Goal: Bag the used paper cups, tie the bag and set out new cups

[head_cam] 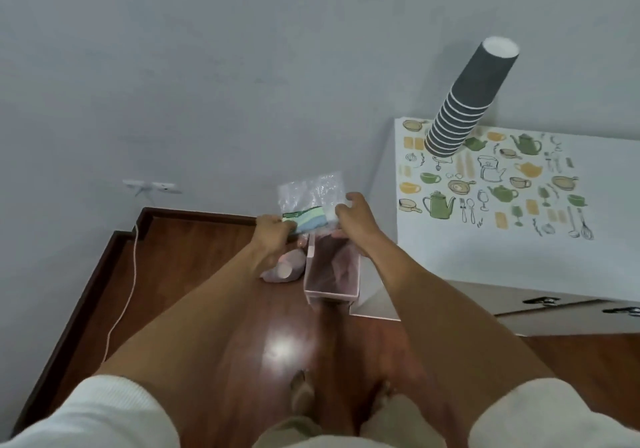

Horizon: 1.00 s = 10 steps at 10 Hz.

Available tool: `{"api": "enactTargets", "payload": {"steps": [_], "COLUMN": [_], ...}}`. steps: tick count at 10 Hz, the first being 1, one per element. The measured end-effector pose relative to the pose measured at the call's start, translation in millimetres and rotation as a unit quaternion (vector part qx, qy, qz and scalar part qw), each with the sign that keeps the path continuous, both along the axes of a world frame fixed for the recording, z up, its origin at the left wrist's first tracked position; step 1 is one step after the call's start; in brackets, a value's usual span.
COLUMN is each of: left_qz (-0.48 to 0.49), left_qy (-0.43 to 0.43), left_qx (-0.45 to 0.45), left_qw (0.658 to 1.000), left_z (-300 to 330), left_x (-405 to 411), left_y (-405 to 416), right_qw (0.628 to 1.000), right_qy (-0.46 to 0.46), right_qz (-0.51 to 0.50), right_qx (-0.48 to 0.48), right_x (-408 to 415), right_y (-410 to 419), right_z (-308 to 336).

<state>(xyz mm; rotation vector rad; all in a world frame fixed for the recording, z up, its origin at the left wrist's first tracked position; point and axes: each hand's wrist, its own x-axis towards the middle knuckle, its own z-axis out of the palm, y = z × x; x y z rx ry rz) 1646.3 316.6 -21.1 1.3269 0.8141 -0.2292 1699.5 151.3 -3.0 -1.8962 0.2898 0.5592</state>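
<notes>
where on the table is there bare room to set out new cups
The table has plain white room along its near edge, below the printed kitchenware pattern, and on its far right. The back left corner is taken by the stack of dark cups. Both hands, left and right, hold a plastic packet over the pink bin.

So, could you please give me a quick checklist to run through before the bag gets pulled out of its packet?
1. Left hand grips the packet of bags: ok.
2. Right hand holds the packet's other end: ok.
3. One bag already free of the packet: cannot tell.
4. Pink bin stands below the hands, open: ok.
5. Used cups in the bin: cannot tell.
6. Stack of new cups waits upright on the table: ok.
</notes>
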Motion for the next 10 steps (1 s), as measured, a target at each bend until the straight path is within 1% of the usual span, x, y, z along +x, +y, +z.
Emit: {"api": "enactTargets", "payload": {"steps": [1,2,3,4,5,6,7,8,9,10], "left_qz": [0.058,0.051,0.064,0.056,0.054,0.083,0.037,-0.025,-0.015,-0.025], "left_qy": [0.023,0.064,0.090,0.115,0.148,0.171,0.149,0.146,0.133,0.104], "left_qx": [0.021,-0.008,-0.087,-0.149,-0.166,-0.199,-0.193,-0.109,-0.056,0.016], "left_qw": [0.998,0.997,0.990,0.980,0.974,0.961,0.969,0.983,0.989,0.994], "left_z": [-39.6,-80.6,-127.0,-185.7,-257.4,-317.0,-351.2,-355.4,-329.5,-282.9], "left_x": [-1.2,-4.1,-7.9,-9.3,-14.0,-18.1,-14.7,-13.5,-16.0,-18.2], "left_y": [-1.5,-12.1,-27.2,-44.3,-58.2,-66.3,-66.4,-59.7,-44.9,-28.1], "right_qw": [0.996,0.987,0.982,0.972,0.963,0.959,0.968,0.976,0.980,0.981], "right_qy": [-0.019,-0.054,-0.045,-0.028,0.000,0.027,-0.007,-0.008,-0.003,-0.004], "right_qz": [-0.082,-0.115,-0.111,-0.112,-0.099,-0.088,-0.065,-0.035,0.003,0.005], "right_qx": [-0.031,-0.098,-0.143,-0.205,-0.250,-0.269,-0.241,-0.215,-0.199,-0.194], "right_x": [-4.6,-2.5,-1.7,-1.9,-4.7,-7.2,-5.5,-6.0,-14.6,-19.3], "right_y": [3.8,3.4,-1.6,-6.7,-11.4,-16.1,-16.5,-16.9,-16.7,-13.5], "right_z": [-36.5,-70.9,-119.1,-182.0,-255.1,-311.0,-342.7,-345.3,-321.7,-277.2]}}
